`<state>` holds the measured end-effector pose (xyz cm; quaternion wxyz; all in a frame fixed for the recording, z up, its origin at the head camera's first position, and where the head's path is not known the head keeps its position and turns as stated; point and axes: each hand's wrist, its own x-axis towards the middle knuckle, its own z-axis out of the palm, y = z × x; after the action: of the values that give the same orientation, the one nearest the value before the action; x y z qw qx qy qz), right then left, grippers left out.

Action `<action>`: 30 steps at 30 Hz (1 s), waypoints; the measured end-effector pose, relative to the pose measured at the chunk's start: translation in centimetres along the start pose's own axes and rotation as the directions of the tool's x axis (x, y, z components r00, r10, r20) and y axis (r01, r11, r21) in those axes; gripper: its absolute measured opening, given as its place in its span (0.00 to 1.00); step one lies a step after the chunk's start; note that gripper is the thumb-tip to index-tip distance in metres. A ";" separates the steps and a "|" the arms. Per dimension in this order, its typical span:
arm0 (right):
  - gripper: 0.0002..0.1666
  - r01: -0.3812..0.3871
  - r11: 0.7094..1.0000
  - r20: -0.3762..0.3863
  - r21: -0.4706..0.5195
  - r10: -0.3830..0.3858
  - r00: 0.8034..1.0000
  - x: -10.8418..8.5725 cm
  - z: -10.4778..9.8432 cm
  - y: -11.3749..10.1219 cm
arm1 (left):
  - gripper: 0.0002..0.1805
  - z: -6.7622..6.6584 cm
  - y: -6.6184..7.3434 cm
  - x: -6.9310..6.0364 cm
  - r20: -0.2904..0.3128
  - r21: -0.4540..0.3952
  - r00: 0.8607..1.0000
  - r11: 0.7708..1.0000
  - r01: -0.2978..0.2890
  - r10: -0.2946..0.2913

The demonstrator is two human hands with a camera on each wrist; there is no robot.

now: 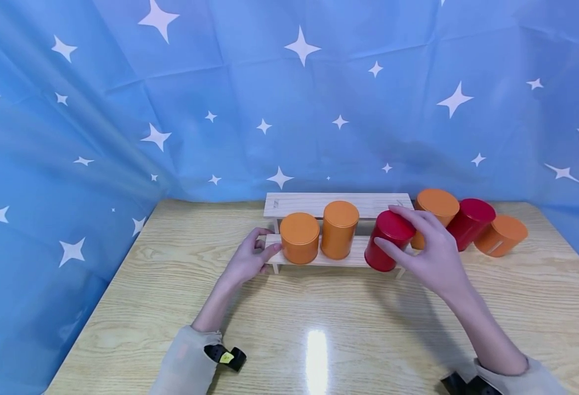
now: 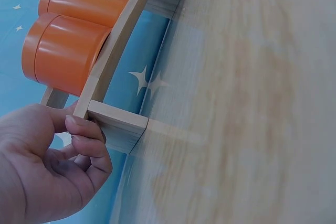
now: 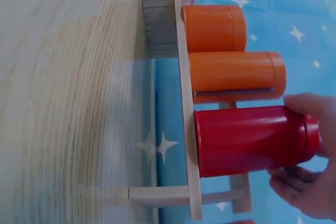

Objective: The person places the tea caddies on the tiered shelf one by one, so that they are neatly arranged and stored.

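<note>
A two-step wooden rack (image 1: pixel 338 204) stands near the blue cloth. Two orange canisters, a short one (image 1: pixel 299 238) and a taller one (image 1: pixel 339 229), stand on its lower step. My right hand (image 1: pixel 432 252) grips a red canister (image 1: pixel 392 240) by its lid end, at the right part of that step; in the right wrist view the red canister's (image 3: pixel 252 141) base is at the board. My left hand (image 1: pixel 249 258) pinches the left end of the lower step, as the left wrist view shows with the thumb and curled fingers (image 2: pixel 89 140) at the board's end.
Right of the rack are an orange canister (image 1: pixel 437 204), a tilted red canister (image 1: pixel 473 219) and a tilted orange canister (image 1: pixel 501 236). A blue cloth with white stars (image 1: pixel 289 109) hangs behind the wooden table (image 1: pixel 269 340).
</note>
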<state>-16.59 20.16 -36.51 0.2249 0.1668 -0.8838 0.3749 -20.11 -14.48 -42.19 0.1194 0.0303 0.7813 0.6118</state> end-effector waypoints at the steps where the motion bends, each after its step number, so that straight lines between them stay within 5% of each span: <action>1: 0.40 0.001 1.000 0.006 0.005 -0.001 1.000 0.1 0.1 -0.1 | 0.24 0.0 0.3 -0.1 0.003 0.003 1.000 1.000 0.003 -0.003; 22: 0.44 -0.031 0.999 0.024 0.015 0.030 0.999 1.6 1.2 0.3 | 0.25 -0.1 -1.1 0.5 -0.012 0.003 1.000 1.000 -0.024 0.024; 30: 0.45 -0.037 0.999 0.047 0.003 0.037 0.998 1.7 1.2 0.4 | 0.24 0.1 1.7 -1.2 0.006 0.003 1.000 1.000 -0.015 0.015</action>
<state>-18.52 19.38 -36.61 0.1970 0.1596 -0.8910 0.3766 -19.05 -14.16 -40.37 0.1173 0.0383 0.7816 0.6114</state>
